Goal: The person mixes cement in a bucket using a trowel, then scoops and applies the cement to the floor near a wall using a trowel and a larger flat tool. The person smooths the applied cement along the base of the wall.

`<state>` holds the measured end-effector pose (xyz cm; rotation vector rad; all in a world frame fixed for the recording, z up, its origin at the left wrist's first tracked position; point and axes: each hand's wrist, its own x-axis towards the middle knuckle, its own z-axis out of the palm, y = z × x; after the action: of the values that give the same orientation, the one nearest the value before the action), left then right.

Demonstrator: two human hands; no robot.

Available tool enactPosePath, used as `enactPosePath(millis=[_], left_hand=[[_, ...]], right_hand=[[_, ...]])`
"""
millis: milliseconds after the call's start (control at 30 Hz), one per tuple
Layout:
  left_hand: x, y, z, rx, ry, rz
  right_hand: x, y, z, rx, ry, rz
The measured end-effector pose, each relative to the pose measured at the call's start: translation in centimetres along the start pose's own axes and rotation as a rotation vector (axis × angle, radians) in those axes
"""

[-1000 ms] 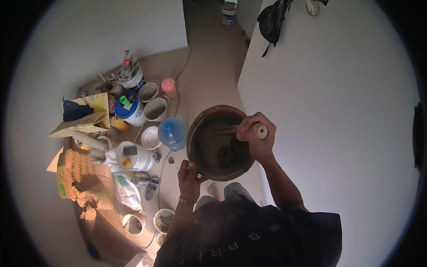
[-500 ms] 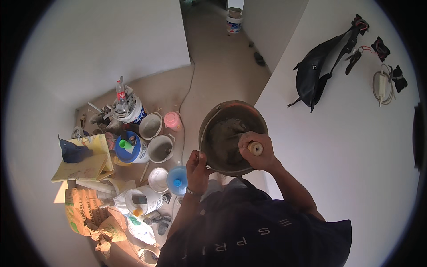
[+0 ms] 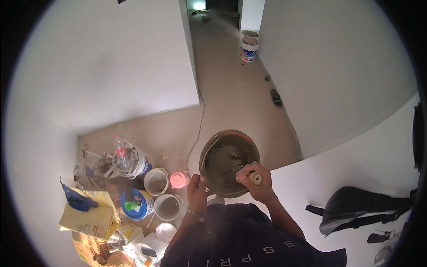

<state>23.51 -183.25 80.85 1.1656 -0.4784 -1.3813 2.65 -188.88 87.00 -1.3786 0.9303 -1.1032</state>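
A round dark bucket (image 3: 255, 149) is in front of my body, with wet grey-brown mortar (image 3: 221, 163) inside. My left hand (image 3: 197, 192) grips its left rim, thumb up and fingers around the outside. At the bucket's right near side, my right hand (image 3: 261, 183) is closed around the wooden handle (image 3: 255, 178) of a tool reaching into the mortar. The handle's round butt end points up toward me. The working end of the tool is mostly hidden by the hand and the mortar, so I cannot tell its exact kind.
Left on the floor are a pink lidded container (image 3: 179, 180), mortar-stained buckets (image 3: 167, 207), a blue-lidded tub (image 3: 141, 208) and a tool-filled bucket (image 3: 143, 161). A cable (image 3: 201, 120) runs along the floor. A slipper (image 3: 276, 98) and stacked buckets (image 3: 249, 50) are farther off. A black bag (image 3: 351, 207) is at right.
The view has tilted up and turned, so more of the passage shows and the bucket sits lower in view. Both hands keep their grips on the rim and the handle.
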Motion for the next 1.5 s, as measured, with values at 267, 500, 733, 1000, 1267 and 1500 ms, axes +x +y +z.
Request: enactPosePath(millis=[267, 500, 733, 1000, 1267, 1500], left_hand=[[23.1, 9.2, 6.3, 0.122, -0.07, -0.004], [45.2, 15.1, 13.9, 0.08, -0.098, -0.014], [64.6, 20.7, 19.8, 0.025, -0.085, 0.014], [89.5, 26.2, 27.2, -0.041, 0.033, 0.072], [116.3, 36.2, 34.9, -0.005, 0.056, 0.036], [142.1, 43.0, 40.9, 0.065, 0.02, 0.053]], right_hand=[[22.3, 2.2, -7.9, -0.601, 0.138, -0.306], [43.6, 7.3, -16.2, -0.515, 0.226, 0.12], [68.4, 10.5, -23.2, 0.022, -0.005, 0.356], [98.5, 13.5, -27.0, -0.066, -0.045, 0.439], [127.3, 15.6, -30.4, -0.193, 0.036, 0.372], [152.4, 17.0, -34.3, -0.171, 0.071, 0.381]])
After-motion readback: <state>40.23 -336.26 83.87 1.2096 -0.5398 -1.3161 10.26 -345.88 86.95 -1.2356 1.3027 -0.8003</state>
